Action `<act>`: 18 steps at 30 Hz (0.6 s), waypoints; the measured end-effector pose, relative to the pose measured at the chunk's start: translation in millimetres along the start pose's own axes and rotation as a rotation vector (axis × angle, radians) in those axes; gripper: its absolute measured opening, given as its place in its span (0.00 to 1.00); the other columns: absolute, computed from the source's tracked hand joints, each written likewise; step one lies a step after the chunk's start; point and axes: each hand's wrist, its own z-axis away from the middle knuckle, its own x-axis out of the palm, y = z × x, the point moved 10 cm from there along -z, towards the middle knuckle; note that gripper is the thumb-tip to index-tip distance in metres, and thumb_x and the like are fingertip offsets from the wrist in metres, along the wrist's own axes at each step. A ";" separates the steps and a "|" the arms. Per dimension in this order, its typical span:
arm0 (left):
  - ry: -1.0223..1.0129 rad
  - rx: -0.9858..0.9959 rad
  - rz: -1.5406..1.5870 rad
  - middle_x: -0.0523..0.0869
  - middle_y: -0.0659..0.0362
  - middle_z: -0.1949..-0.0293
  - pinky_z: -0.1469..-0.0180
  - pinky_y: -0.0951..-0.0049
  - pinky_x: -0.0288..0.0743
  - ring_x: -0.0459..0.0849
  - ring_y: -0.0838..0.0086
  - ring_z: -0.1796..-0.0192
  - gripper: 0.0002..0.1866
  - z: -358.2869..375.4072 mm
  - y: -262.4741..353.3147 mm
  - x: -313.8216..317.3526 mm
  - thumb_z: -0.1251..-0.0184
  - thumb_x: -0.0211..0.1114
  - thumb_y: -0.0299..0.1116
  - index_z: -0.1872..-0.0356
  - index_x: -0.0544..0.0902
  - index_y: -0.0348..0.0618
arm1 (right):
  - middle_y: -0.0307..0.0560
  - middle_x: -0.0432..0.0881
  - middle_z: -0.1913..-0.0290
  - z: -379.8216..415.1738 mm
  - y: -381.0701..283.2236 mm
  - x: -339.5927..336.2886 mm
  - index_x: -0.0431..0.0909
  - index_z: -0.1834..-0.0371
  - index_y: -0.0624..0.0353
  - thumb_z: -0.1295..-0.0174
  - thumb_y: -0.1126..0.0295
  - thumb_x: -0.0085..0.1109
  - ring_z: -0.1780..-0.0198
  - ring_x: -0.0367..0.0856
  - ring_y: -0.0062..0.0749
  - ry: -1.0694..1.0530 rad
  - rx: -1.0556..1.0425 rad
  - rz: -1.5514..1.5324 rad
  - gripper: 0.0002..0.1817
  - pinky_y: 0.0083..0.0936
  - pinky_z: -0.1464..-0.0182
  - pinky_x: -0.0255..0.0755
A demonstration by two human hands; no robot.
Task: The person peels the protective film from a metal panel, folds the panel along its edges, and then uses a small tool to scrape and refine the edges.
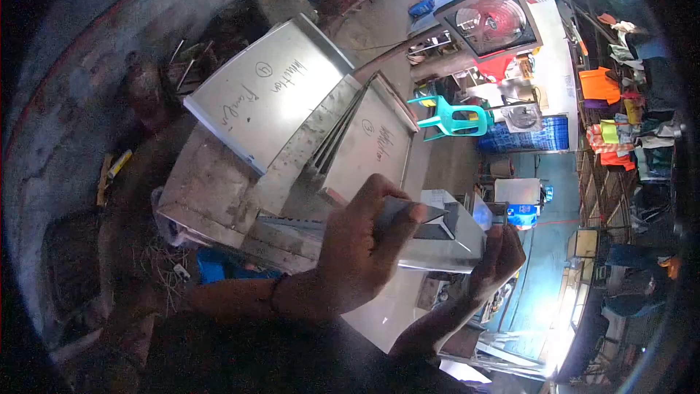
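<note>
My left hand (364, 244), with a dark band at the wrist, is closed around a grey bent sheet-metal piece (434, 228). The thumb presses on its near face and the curled fingers sit behind. To the right, my right hand (499, 257) is raised with thumb and fingers pinched together at a small dark edge (498, 211); what it grips I cannot tell. A larger folded metal part (463, 237) shows between the two hands, partly hidden by the left one. Beyond the left hand, a metal panel marked 3 (364, 149) leans on the workbench.
A metal panel marked 4 (270, 91) lies on the worn workbench (208, 182). Farther off are a turquoise plastic chair (456, 118) and a framed fan (492, 18). Loose wires (164, 270) lie at lower left. Clothes hang at far right, where a person (634, 277) stands.
</note>
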 end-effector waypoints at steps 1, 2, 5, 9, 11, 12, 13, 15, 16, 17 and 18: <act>0.000 0.027 -0.043 0.77 0.59 0.78 0.75 0.73 0.70 0.77 0.78 0.77 0.12 2.8 -1.5 -1.9 0.25 0.61 0.38 0.60 0.72 0.40 | 0.43 0.57 0.82 0.5 1.4 -0.2 0.61 0.83 0.67 0.33 0.66 0.56 0.78 0.55 0.27 -0.005 0.008 -0.011 0.23 0.31 0.74 0.45; 0.001 0.054 -0.086 0.79 0.53 0.79 0.77 0.67 0.71 0.81 0.71 0.80 0.13 4.4 -2.3 -3.8 0.25 0.60 0.38 0.58 0.71 0.38 | 0.43 0.57 0.82 0.5 1.9 -0.3 0.61 0.83 0.67 0.33 0.66 0.56 0.78 0.55 0.27 -0.002 0.011 -0.009 0.23 0.31 0.74 0.45; -0.027 0.265 -0.149 0.79 0.53 0.79 0.78 0.67 0.70 0.81 0.71 0.80 0.11 6.0 14.4 -2.2 0.25 0.61 0.36 0.58 0.71 0.39 | 0.43 0.57 0.82 0.3 -1.2 0.6 0.61 0.83 0.67 0.34 0.67 0.56 0.77 0.55 0.26 0.002 0.005 -0.010 0.22 0.31 0.74 0.45; -0.038 0.254 -0.119 0.79 0.53 0.79 0.78 0.67 0.70 0.81 0.70 0.81 0.10 3.8 16.7 -3.1 0.26 0.61 0.33 0.58 0.71 0.39 | 0.43 0.56 0.82 -0.4 -1.3 0.9 0.60 0.83 0.67 0.35 0.68 0.56 0.77 0.54 0.26 0.013 0.044 -0.024 0.22 0.32 0.74 0.44; -0.081 0.244 -0.156 0.80 0.53 0.78 0.78 0.68 0.71 0.81 0.70 0.80 0.10 2.3 19.3 -0.8 0.26 0.61 0.32 0.58 0.71 0.39 | 0.43 0.56 0.82 -1.1 -0.9 0.3 0.59 0.83 0.67 0.35 0.68 0.56 0.77 0.54 0.26 0.015 0.042 -0.023 0.22 0.32 0.74 0.44; -0.082 0.245 -0.156 0.80 0.53 0.78 0.78 0.68 0.71 0.81 0.70 0.80 0.10 1.7 20.9 -0.3 0.26 0.61 0.32 0.58 0.71 0.39 | 0.43 0.56 0.82 -1.9 -2.8 1.6 0.59 0.83 0.67 0.35 0.68 0.56 0.77 0.54 0.26 -0.007 0.020 -0.011 0.22 0.32 0.74 0.44; -0.077 0.219 -0.142 0.80 0.53 0.78 0.78 0.68 0.71 0.81 0.70 0.80 0.09 0.5 20.0 0.0 0.26 0.61 0.32 0.58 0.70 0.39 | 0.43 0.56 0.82 -2.6 -4.5 2.6 0.59 0.83 0.67 0.35 0.67 0.56 0.77 0.54 0.26 -0.029 -0.002 0.001 0.22 0.32 0.74 0.44; -0.072 0.193 -0.128 0.80 0.53 0.78 0.78 0.68 0.70 0.81 0.70 0.80 0.09 -1.6 19.5 0.2 0.26 0.61 0.32 0.58 0.70 0.39 | 0.43 0.56 0.82 -2.1 -2.1 1.9 0.59 0.83 0.67 0.35 0.67 0.56 0.77 0.54 0.27 -0.039 -0.009 0.004 0.23 0.32 0.74 0.44; -0.075 0.195 -0.137 0.80 0.53 0.78 0.78 0.68 0.70 0.81 0.71 0.80 0.10 -2.6 20.3 1.0 0.26 0.61 0.32 0.58 0.70 0.39 | 0.43 0.56 0.82 -1.7 -1.6 2.5 0.59 0.83 0.67 0.35 0.66 0.56 0.77 0.54 0.27 -0.050 -0.015 0.007 0.23 0.32 0.74 0.44; -0.080 0.198 -0.146 0.80 0.53 0.79 0.78 0.68 0.70 0.81 0.71 0.79 0.10 -3.4 21.0 2.4 0.26 0.61 0.33 0.58 0.70 0.40 | 0.43 0.56 0.82 -1.6 -1.5 2.2 0.59 0.83 0.67 0.35 0.66 0.56 0.77 0.54 0.27 -0.048 -0.016 0.007 0.23 0.32 0.74 0.44; -0.083 0.200 -0.145 0.80 0.53 0.79 0.78 0.68 0.70 0.81 0.71 0.79 0.10 -3.5 19.6 3.5 0.26 0.61 0.33 0.58 0.70 0.40 | 0.43 0.56 0.82 -1.2 -2.1 1.7 0.59 0.83 0.66 0.35 0.66 0.57 0.77 0.54 0.27 -0.040 -0.018 0.009 0.23 0.32 0.74 0.44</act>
